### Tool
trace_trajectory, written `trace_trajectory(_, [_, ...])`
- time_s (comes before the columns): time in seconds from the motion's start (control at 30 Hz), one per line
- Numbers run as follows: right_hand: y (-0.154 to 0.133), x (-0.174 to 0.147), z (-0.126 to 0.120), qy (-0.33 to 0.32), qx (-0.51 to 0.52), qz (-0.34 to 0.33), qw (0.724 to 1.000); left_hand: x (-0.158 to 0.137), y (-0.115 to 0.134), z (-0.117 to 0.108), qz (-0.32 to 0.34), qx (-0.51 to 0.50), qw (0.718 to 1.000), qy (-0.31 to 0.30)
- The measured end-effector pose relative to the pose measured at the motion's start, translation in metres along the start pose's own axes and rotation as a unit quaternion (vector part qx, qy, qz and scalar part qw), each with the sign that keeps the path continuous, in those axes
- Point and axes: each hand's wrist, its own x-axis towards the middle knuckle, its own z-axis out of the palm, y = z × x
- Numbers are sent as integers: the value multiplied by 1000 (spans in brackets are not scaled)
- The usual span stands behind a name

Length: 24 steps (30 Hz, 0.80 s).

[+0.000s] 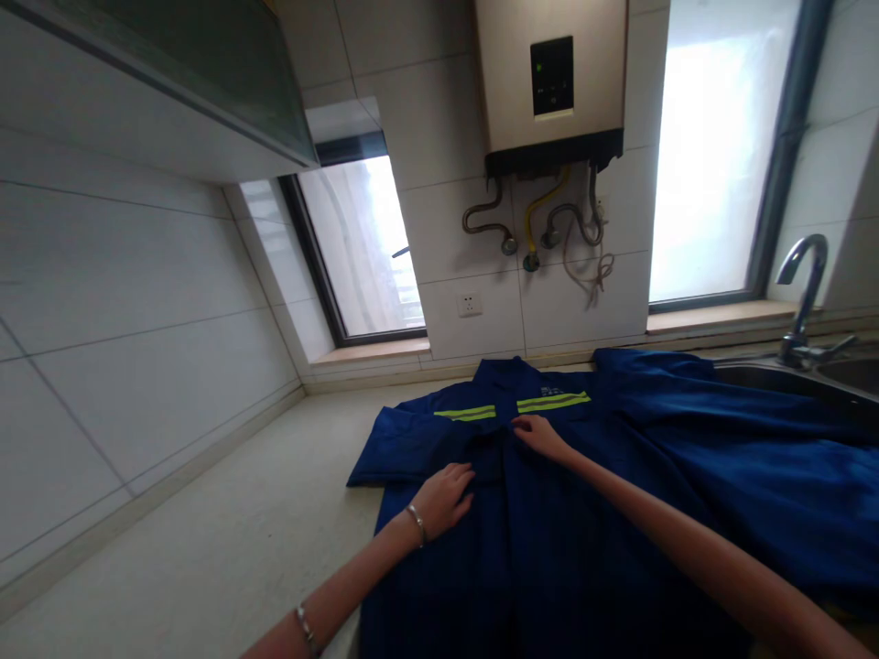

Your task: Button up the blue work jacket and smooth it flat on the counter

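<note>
A dark blue work jacket (pixel 577 513) with yellow-green reflective strips across the chest lies front up on the counter, collar toward the wall. One sleeve (pixel 405 448) is folded inward over its front. My left hand (pixel 443 499) rests on that folded part, fingers stretched out and slightly apart, with bracelets on the wrist and forearm. At the middle of the chest, just below the strips, my right hand (pixel 541 436) pinches the jacket's cloth between thumb and fingers. On the right, more blue cloth (pixel 742 448) spreads in loose wrinkles up to the sink.
The pale counter (pixel 226 513) shows on the left beside a tiled wall. At the right back stand a sink (pixel 762 373) and a chrome faucet (pixel 803 293). A water heater (pixel 508 82) with hoses hangs above, between two windows. A cabinet (pixel 171 82) overhangs the upper left.
</note>
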Motion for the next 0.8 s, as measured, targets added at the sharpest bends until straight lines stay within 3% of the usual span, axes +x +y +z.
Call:
trace_trajectory(0.1, [-13, 11, 11, -36, 62, 78, 994, 27, 9, 3, -14, 50, 999, -2])
trace_trajectory(0.2, [-26, 20, 16, -71, 77, 90, 990, 45, 19, 9, -26, 102, 994, -37])
trace_trajectory(0.27, [-30, 22, 11, -109, 94, 72, 987, 47, 22, 11, -18, 120, 992, -42])
trace_trajectory(0.4, [-27, 14, -5, -199, 102, -19, 975, 29, 27, 8, 10, 116, 993, 28])
trace_trajectory(0.5, [-23, 3, -8, -174, 16, -110, 978, 14, 33, 3, 23, 92, 994, 55])
trace_trajectory(0.63, [-27, -17, -5, -110, -70, -199, 971, 3, 45, -8, 15, 46, 999, 21])
trace_trajectory(0.8, [-36, -48, -10, -87, -137, -223, 961, 7, 63, -14, -109, 28, 993, -21])
